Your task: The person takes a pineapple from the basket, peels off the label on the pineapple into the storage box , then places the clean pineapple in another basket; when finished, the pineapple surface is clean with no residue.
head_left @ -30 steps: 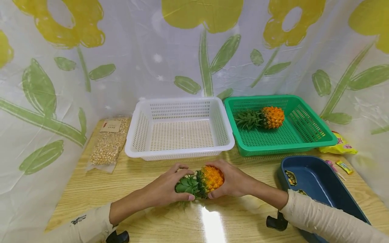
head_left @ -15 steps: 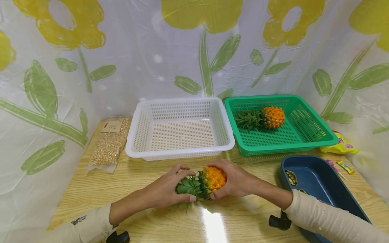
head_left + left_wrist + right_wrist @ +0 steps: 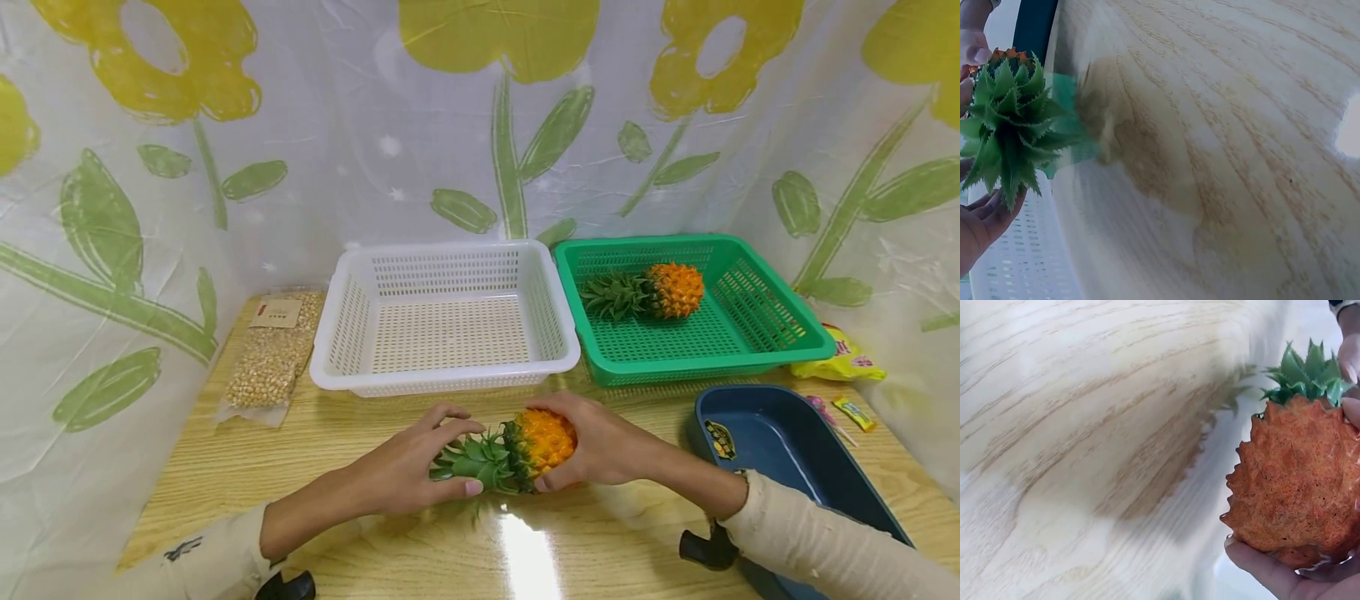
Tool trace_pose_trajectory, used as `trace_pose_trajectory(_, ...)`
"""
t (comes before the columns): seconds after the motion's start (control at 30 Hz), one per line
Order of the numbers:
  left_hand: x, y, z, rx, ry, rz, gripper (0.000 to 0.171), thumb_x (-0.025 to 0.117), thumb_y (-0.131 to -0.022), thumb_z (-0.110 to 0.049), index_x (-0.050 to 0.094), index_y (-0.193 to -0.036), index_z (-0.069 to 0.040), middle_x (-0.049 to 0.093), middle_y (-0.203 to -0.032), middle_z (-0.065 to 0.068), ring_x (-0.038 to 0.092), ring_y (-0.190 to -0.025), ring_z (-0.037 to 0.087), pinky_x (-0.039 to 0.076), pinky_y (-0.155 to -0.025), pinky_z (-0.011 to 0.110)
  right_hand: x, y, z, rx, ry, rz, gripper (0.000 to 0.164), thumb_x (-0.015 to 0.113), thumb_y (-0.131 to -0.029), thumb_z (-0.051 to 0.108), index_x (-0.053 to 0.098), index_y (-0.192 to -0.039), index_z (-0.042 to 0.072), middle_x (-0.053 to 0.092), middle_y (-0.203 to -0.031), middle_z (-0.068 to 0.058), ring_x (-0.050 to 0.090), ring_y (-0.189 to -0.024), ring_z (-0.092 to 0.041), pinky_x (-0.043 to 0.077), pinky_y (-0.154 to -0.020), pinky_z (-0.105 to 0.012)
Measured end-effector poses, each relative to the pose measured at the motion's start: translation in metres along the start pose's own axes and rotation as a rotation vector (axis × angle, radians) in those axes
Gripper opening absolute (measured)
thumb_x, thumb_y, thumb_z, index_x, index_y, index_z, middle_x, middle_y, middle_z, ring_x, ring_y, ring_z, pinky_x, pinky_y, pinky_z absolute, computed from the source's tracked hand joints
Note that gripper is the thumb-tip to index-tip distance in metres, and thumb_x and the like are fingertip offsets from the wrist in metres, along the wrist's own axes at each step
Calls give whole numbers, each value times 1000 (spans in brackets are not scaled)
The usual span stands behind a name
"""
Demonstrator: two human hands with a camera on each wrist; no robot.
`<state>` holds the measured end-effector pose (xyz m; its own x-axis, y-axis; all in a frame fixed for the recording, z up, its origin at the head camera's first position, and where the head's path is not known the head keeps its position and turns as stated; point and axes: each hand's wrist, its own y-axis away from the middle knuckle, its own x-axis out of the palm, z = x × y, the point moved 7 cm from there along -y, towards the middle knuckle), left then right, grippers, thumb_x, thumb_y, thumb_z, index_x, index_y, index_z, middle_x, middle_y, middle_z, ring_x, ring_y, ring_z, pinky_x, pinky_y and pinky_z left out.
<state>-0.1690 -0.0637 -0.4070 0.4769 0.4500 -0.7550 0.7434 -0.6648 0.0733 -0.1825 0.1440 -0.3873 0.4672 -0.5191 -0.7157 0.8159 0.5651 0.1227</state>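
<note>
A small orange pineapple [image 3: 546,439] lies sideways over the table in the head view, its green leafy crown [image 3: 486,461] pointing left. My right hand [image 3: 600,446] grips the fruit's base, thumb in front and fingers behind. In the right wrist view the bumpy orange body [image 3: 1300,481] rests against my fingers. My left hand [image 3: 412,467] is spread loosely around the crown's tip, with a gap between thumb and fingers. The left wrist view looks onto the spiky leaves [image 3: 1010,125], with fingertips right at the leaf edges.
A white basket [image 3: 446,379] stands behind the hands. Beside it, a green basket [image 3: 705,364] holds another pineapple [image 3: 675,290]. At right are a dark blue tray [image 3: 787,450], a yellow packet [image 3: 840,358] and small sweets [image 3: 853,412]; at left, a bag of corn kernels [image 3: 262,367].
My right hand has moved slightly right, carrying the pineapple with it. My left hand has stayed nearly in place, so the crown has slid partly out from between its thumb and fingers.
</note>
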Motion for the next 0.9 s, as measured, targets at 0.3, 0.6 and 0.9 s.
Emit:
trace_pose_trajectory(0.3, -15, 5, -13, 76, 15, -27, 63, 59, -96, -57, 45, -150, -28, 37, -155, -2, 52, -132, 25, 49, -102, 51, -15, 8, -2, -20, -1, -28, 91, 91, -66, 38, 51, -144, 13, 57, -118, -10, 57, -90, -18, 55, -66, -26)
trace_pose_trajectory(0.6, -41, 6, -23, 134, 18, -112, 58, 63, -97, -48, 49, -147, -22, 39, -151, -6, 53, -131, 20, 48, -104, 48, -29, 20, -3, -19, -23, -56, 91, 89, -68, 37, 48, -148, 22, 52, -133, -9, 59, -89, -17, 56, -64, -27)
trace_pose_trajectory(0.9, -70, 4, -24, 220, -40, -219, 50, 67, -97, -36, 53, -142, -20, 51, -142, -1, 61, -117, 19, 53, -95, 45, -41, 30, 0, -74, -8, -91, 91, 90, -69, 40, 47, -147, 21, 54, -129, -4, 60, -90, -16, 57, -65, -28)
